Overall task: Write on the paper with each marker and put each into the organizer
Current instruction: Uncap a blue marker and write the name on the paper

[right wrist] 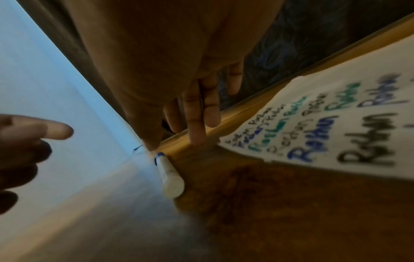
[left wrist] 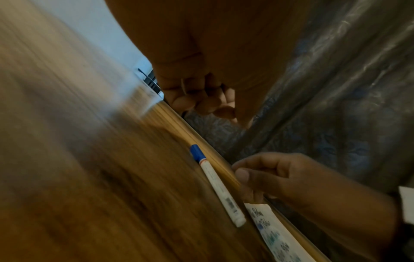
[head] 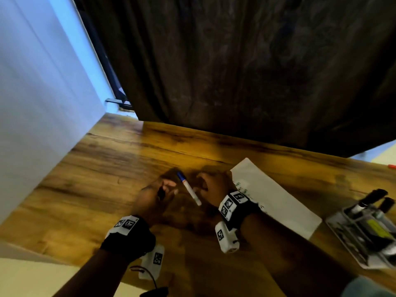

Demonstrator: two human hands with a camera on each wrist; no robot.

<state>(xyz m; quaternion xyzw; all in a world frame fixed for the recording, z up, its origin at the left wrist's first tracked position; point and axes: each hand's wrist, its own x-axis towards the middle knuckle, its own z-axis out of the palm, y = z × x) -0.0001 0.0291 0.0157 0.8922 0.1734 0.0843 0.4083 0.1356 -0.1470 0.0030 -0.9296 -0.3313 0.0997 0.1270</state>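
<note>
A white marker with a blue cap lies on the wooden table between my two hands, cap pointing away from me. My left hand hovers just left of it, fingers loosely curled and holding nothing. Just right of the marker is my right hand, empty, its fingers reaching down to the table by the paper's corner. The white paper lies to the right, with words written on it in black, blue and green. The grey organizer stands at the far right, with black markers in it.
A dark curtain hangs along the table's far edge, and a white wall borders the left side. A small red object lies at the far right edge. Bare wood stretches left of my hands.
</note>
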